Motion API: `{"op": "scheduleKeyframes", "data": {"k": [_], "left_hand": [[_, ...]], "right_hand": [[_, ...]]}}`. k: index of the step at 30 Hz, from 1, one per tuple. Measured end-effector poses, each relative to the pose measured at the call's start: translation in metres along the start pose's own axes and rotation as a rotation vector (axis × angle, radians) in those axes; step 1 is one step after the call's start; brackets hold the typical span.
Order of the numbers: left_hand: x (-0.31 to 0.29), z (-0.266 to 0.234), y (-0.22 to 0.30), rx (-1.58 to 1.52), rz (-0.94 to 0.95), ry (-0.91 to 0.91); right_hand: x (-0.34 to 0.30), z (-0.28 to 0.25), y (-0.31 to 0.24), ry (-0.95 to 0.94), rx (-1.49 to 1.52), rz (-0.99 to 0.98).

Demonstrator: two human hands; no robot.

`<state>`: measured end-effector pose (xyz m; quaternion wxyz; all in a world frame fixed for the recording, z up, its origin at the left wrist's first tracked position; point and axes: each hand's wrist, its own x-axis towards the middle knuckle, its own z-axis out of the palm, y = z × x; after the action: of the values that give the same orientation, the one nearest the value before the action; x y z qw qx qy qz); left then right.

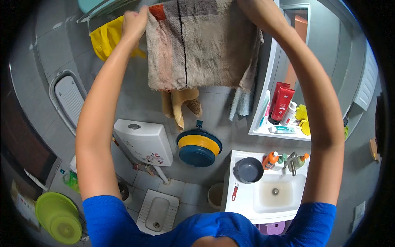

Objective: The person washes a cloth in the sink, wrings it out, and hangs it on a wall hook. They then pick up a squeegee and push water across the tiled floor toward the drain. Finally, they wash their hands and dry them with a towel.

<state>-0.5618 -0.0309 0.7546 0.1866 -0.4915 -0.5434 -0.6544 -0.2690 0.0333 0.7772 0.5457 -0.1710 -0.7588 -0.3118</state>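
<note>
Here you are with the patterned towel (214, 53) stretched across the upper middle of the frame, beige and grey with a red-orange corner, hanging down in front of the wall. Your left hand (135, 25) is up at its left corner, fingers curled in and pinching that edge; your right hand (256, 11) is at the upper right end, partly cut off by the frame, so I can't tell how its fingers sit.

On the right, a white mirrored cabinet (265, 132) stands beside your right forearm, and below it, lower right, comes the white washbasin (243, 202) with cloudy water in its bowl. Centre left, a white cistern (142, 142); lower left, a lime-green basin (53, 208). Teal and yellow, another basin (196, 155) hangs just below centre. Yellow cloth (108, 38) hangs near your left hand, upper left. Down on the washbasin's counter: a dark pan (250, 170), an orange bottle (270, 161) and a small red-handled tool (234, 193).
</note>
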Motion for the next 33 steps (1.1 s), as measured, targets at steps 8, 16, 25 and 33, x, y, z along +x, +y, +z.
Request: {"op": "scheduleKeyframes", "data": {"k": [8,16,25,33], "left_hand": [[-0.008,-0.015,-0.015,-0.652,-0.325,-0.375],[0.054,-0.027,-0.012,-0.527,-0.089,-0.136],[0.110,-0.018,-0.033,0.484,0.156,-0.101],[0.064,0.010,0.029,0.872,0.103,-0.048]], "right_hand": [[-0.062,0.011,0.009,-0.181,-0.026,0.373],[-0.005,-0.001,0.024,0.131,0.524,0.751],[0.036,-0.020,0.050,-0.004,0.096,0.432],[0.015,-0.025,0.028,-0.035,-0.140,0.235]]}}
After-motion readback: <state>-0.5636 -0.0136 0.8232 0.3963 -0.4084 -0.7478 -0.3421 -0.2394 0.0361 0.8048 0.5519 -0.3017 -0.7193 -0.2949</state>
